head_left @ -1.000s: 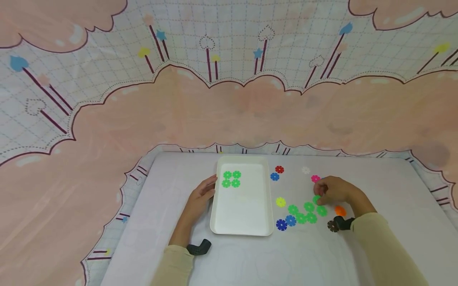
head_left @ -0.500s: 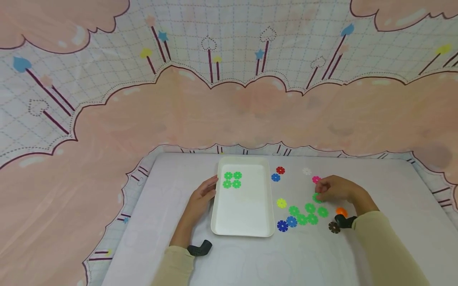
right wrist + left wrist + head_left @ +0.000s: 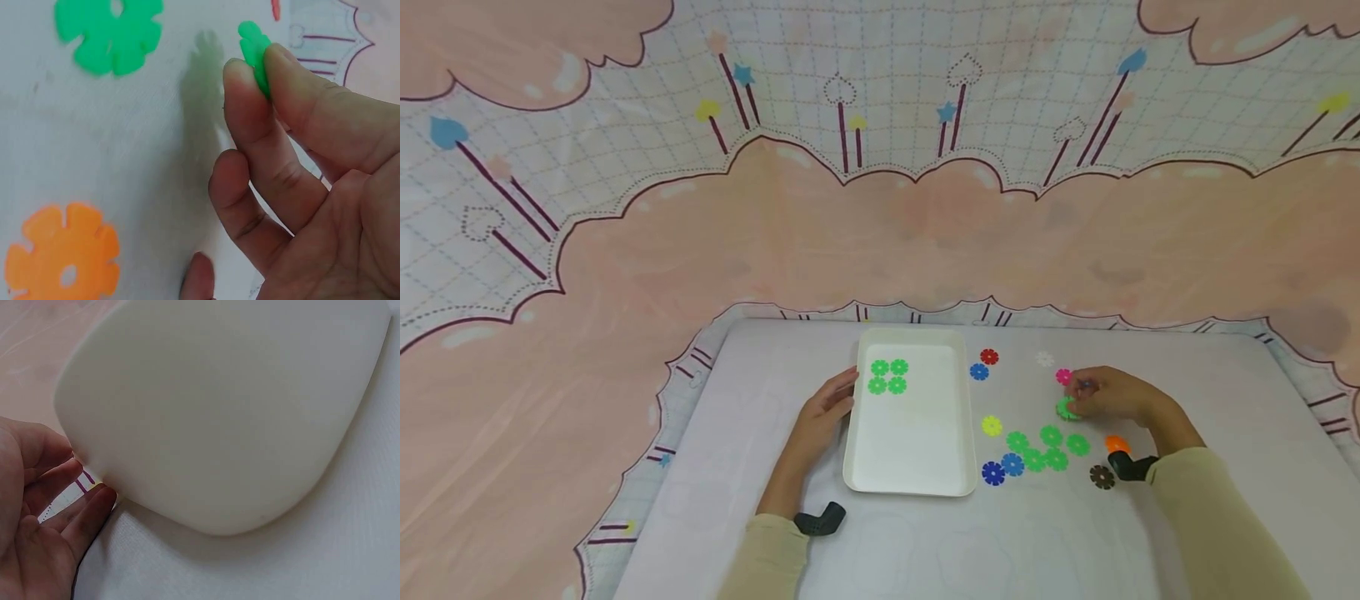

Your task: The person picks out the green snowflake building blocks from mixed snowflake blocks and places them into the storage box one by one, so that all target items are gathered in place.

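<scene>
The right hand [image 3: 1111, 396] is pinching a green notched disc [image 3: 253, 53] between thumb and forefinger. The disc is tilting nearly edge-on, its shadow falling apart from it on the tabletop [image 3: 887, 550], so it is judged clear of the surface. It is occupying a position well right of the white tray [image 3: 910, 450], just beside a pink disc [image 3: 1063, 377] and near five loose green discs [image 3: 1051, 435].

The left hand [image 3: 823, 408] is touching the tray's left wall with loosely extended fingers; how firmly it is pressing cannot be told. Inside, four green discs [image 3: 897, 385] are forming a two-by-two block toward the far left corner.

Judgement: the step in hand appears to be picking up one further green disc for that block. The next move is probably calling for a leftward carry under a steady pinch, then a flat placement beside the block without nudging it, the left hand steadying the tray.
</scene>
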`<state>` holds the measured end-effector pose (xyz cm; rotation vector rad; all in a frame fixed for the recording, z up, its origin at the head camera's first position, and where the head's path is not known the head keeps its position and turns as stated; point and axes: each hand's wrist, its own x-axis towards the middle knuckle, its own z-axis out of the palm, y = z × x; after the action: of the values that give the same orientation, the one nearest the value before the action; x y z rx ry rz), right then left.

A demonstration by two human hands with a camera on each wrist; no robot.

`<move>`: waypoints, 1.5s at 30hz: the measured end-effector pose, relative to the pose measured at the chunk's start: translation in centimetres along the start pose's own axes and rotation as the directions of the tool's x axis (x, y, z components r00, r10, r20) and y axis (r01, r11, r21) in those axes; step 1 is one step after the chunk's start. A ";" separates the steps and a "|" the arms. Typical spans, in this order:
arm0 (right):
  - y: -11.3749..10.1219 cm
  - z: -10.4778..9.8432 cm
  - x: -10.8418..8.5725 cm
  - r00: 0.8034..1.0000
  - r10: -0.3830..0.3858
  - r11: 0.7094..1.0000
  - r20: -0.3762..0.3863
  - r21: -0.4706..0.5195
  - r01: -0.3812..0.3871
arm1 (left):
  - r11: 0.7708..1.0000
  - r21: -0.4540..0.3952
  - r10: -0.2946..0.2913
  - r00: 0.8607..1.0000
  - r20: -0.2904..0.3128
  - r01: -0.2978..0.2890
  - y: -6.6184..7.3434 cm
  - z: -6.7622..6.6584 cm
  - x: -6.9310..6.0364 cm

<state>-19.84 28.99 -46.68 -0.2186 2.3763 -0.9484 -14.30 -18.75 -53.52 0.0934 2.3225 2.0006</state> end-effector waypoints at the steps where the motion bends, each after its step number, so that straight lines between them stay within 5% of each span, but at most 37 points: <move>1: -0.1 0.1 0.1 1.000 -0.015 1.000 -0.005 -0.001 0.015 | 1.000 0.002 -0.001 1.000 -0.002 0.001 0.0 0.0 0.0; 8: -1.1 0.9 0.8 0.995 -0.085 0.995 -0.057 -0.049 0.082 | 1.000 0.005 0.010 1.000 -0.001 -0.009 0.0 -0.2 0.0; 23: -4.8 3.5 3.3 0.990 -0.026 1.000 -0.137 -0.002 0.026 | 1.000 -0.001 0.016 1.000 0.006 -0.016 0.2 0.0 0.2; 36: -8.4 6.1 4.7 0.981 0.026 0.985 -0.190 0.170 0.007 | 1.000 0.003 0.003 1.000 -0.004 -0.003 -0.1 0.1 0.1; 45: -10.4 7.4 5.6 0.985 -0.038 0.964 -0.170 0.253 0.081 | 1.000 0.004 0.014 1.000 0.007 -0.014 -0.1 -0.1 0.1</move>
<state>-20.90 15.09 -46.48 -0.1155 2.3711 -1.3399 -14.37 -18.80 -53.57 0.1164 2.3281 1.9989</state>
